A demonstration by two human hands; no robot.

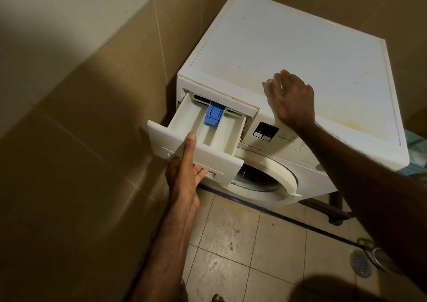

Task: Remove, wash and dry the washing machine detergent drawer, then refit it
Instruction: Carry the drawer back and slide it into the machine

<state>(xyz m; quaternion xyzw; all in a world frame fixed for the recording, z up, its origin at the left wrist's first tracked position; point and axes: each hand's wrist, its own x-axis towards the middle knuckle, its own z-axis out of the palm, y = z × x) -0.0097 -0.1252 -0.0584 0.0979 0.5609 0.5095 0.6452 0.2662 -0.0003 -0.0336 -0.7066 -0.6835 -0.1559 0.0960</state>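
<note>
Two hands work: left hand (pixel 184 174) fingers (pixel 200 171) clamp the drawer (pixel 196 137) front, right hand (pixel 292 98) fingers spread, bracing the washer (pixel 300 54); best press the blue tab (pixel 214 115) beyond them, then pull straight.

Tiled wall (pixel 87 107) tight beside drawer (pixel 196 137)

One white front-loading washing machine (pixel 288 54). One white plastic detergent drawer (pixel 196 139), pulled partway out; three compartments inside (middle one carries one blue plastic insert (pixel 214 116)). One round porthole door (pixel 261 179). One dark display panel (pixel 265 131). Two bare hands: left hand (pixel 184 174), right hand (pixel 292 99). One round metal floor drain (pixel 361 263). One dark hose (pixel 300 223) along tiled floor.
</note>
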